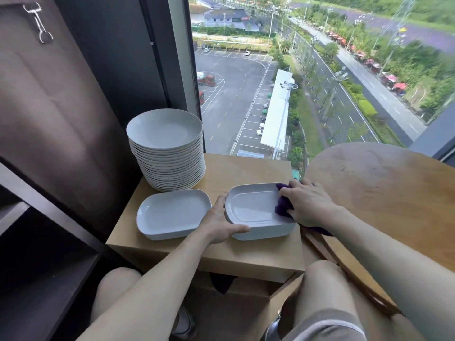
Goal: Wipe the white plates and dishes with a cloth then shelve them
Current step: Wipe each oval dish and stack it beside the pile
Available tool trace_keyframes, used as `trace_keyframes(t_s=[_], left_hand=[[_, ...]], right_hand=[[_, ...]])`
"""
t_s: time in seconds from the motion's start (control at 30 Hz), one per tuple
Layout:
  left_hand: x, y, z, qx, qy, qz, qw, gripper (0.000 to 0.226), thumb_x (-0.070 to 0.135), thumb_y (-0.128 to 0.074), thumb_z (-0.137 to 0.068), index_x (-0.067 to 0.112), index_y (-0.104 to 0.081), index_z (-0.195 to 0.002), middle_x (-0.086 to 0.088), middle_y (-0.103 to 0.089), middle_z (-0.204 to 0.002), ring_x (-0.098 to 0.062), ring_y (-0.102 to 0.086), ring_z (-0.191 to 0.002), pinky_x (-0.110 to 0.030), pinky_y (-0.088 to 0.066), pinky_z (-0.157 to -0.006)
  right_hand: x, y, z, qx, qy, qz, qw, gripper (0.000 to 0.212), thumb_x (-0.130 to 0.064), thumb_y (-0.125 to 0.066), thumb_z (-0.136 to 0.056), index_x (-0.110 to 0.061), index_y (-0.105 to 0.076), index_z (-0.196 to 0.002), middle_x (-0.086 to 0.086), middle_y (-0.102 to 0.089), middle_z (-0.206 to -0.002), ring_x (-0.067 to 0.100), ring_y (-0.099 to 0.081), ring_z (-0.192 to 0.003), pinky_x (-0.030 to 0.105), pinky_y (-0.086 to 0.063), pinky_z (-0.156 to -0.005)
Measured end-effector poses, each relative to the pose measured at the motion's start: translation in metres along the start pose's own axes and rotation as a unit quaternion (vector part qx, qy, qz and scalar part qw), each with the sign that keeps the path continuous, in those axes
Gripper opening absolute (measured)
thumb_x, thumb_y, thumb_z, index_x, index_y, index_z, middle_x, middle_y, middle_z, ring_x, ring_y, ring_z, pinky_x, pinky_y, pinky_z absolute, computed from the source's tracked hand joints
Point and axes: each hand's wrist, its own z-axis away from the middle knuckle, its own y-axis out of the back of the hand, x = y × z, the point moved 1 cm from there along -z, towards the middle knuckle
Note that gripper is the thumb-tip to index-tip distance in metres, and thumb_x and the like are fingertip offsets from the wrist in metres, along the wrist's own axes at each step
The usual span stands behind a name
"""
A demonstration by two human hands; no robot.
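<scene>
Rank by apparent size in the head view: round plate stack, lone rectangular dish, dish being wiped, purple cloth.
1. round plate stack
2. lone rectangular dish and dish being wiped: look alike, not ranked
3. purple cloth, partly hidden

No writing can be read anywhere in view. The only candidate is a small red strip (245, 18) on the wall of the grey-roofed building (225, 14) outside the window (246, 99). It lies far beyond the left grip (219, 223) and the right grip (307, 205), up and away from both, and is too small and blurred to make out any letters.
</scene>
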Motion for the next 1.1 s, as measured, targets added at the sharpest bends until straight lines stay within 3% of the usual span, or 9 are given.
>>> trace_keyframes(t_s=[0.3,0.47,0.57,0.7,0.87,0.97,1.1], left_hand=[[-0.003,0.000,-0.004,-0.003,-0.005,0.019,1.000,0.121,0.033,-0.097,-0.067,0.037,-0.021,-0.161,0.013,-0.050,-0.137,-0.010,-0.052,-0.124,-0.027,-0.044,-0.107],[-0.007,0.000,-0.004,-0.008,-0.007,0.031,0.999,0.124,0.041,-0.097,-0.058,0.041,-0.025,-0.158,0.018,-0.058,-0.135,-0.007,-0.058,-0.124,-0.032,-0.051,-0.108],[-0.004,0.001,-0.002,-0.010,-0.013,0.029,0.999,0.114,0.033,-0.096,-0.067,0.043,-0.025,-0.156,0.023,-0.062,-0.122,-0.007,-0.062,-0.117,-0.028,-0.052,-0.101],[0.000,0.000,-0.001,-0.021,-0.007,0.047,0.999,0.102,0.028,-0.095,-0.069,0.042,-0.032,-0.147,0.028,-0.063,-0.116,-0.008,-0.064,-0.116,-0.032,-0.054,-0.101],[-0.005,-0.002,-0.002,-0.018,-0.004,0.079,0.997,0.118,0.036,-0.098,-0.054,0.043,-0.031,-0.152,0.013,-0.067,-0.128,-0.010,-0.067,-0.117,-0.040,-0.056,-0.103],[-0.005,-0.002,-0.001,-0.029,0.012,0.094,0.995,0.127,0.037,-0.097,-0.054,0.043,-0.024,-0.157,0.010,-0.064,-0.134,-0.009,-0.066,-0.120,-0.037,-0.053,-0.107],[-0.001,-0.001,0.001,-0.028,0.017,0.086,0.996,0.119,0.020,-0.094,-0.073,0.038,-0.018,-0.162,0.012,-0.051,-0.138,-0.010,-0.055,-0.127,-0.029,-0.045,-0.112]], right_hand=[[-0.050,0.006,-0.040,0.037,-0.105,-0.062,0.992,0.032,-0.031,-0.055,-0.093,-0.019,-0.051,-0.123,0.011,-0.051,-0.130,0.037,-0.045,-0.119,0.047,-0.039,-0.094],[-0.102,-0.001,-0.043,0.042,-0.025,-0.060,0.997,0.057,-0.041,-0.067,-0.085,-0.020,-0.041,-0.132,0.013,-0.041,-0.142,0.038,-0.039,-0.127,0.053,-0.036,-0.099],[-0.118,0.001,-0.037,0.042,0.039,-0.063,0.996,0.051,-0.041,-0.061,-0.089,-0.023,-0.042,-0.133,0.009,-0.041,-0.142,0.036,-0.038,-0.130,0.052,-0.033,-0.100],[-0.110,0.006,-0.024,0.016,0.089,-0.082,0.992,0.051,-0.029,-0.065,-0.087,-0.031,-0.045,-0.133,0.003,-0.041,-0.136,0.033,-0.038,-0.126,0.050,-0.034,-0.099],[-0.089,0.002,-0.008,0.005,0.118,-0.067,0.991,0.048,-0.027,-0.064,-0.090,-0.036,-0.046,-0.134,0.001,-0.042,-0.132,0.030,-0.038,-0.120,0.046,-0.035,-0.095],[-0.064,-0.001,-0.005,0.003,0.095,-0.065,0.993,0.045,-0.026,-0.061,-0.090,-0.037,-0.046,-0.132,-0.001,-0.044,-0.129,0.029,-0.040,-0.119,0.045,-0.037,-0.093],[-0.030,-0.007,-0.003,0.008,0.006,-0.077,0.997,0.035,-0.033,-0.058,-0.092,-0.037,-0.050,-0.126,-0.001,-0.046,-0.129,0.030,-0.040,-0.124,0.046,-0.037,-0.096]])
